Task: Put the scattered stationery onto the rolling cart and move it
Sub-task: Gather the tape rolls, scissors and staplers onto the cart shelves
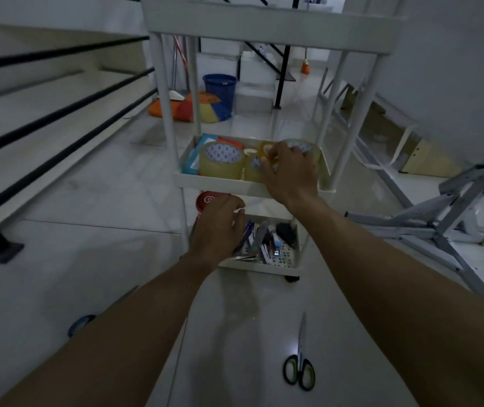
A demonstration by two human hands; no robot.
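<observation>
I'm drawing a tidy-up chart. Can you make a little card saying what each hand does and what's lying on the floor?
Left hand: holds a red tub beside the bottom tray
Right hand: pinches a small tape roll in the middle tray
Pens: in the bottom tray
Floor: scissors, blue ring

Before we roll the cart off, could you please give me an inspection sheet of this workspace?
Surface: pale floor, dim light.
Job's things: cart; big tape in middle tray; pens in bottom tray; scissors and blue tape on floor.
Clutter: bin, folded frame.
Hands: left hand grips red can; right hand pinches small tape.
Cables: nothing seen.
Surroundings: black rail at left.
</observation>
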